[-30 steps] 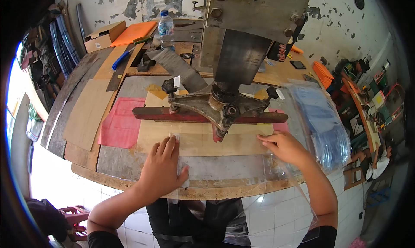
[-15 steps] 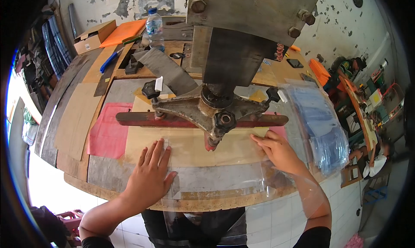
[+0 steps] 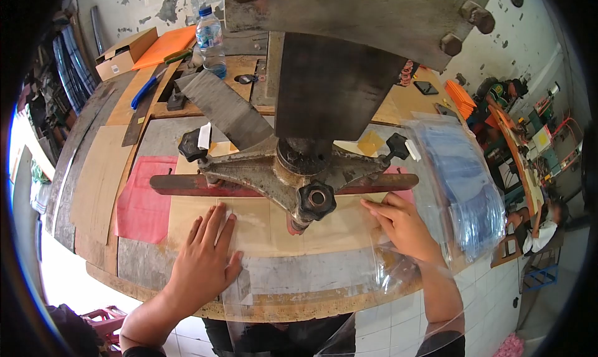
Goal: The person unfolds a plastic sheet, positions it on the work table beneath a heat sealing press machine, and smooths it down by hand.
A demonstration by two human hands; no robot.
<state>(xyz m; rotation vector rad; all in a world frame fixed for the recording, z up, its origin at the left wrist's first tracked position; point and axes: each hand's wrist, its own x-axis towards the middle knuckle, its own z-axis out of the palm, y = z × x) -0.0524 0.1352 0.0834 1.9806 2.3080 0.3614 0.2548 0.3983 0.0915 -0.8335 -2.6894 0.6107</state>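
Observation:
My left hand lies flat with fingers stretched on the left part of a clear plastic sheet, fingertips just short of the press bar. At the right, my right hand rests on the sheet, its index finger extended toward the bar and the other fingers partly bent. The sheet spreads over a tan board and hangs past the table's front edge. Above the board, a long red-edged bar is fixed under a metal press head with black knobs. Whether bar and sheet touch is unclear.
A pink sheet lies left of the board. Stacked clear-blue plastic pieces lie at the right. Behind are a water bottle, a blue-handled cutter, a cardboard box and a phone. People sit far right.
My view has shifted closer, so the press head appears lower and larger. Both hands keep nearly the same places on the plastic sheet.

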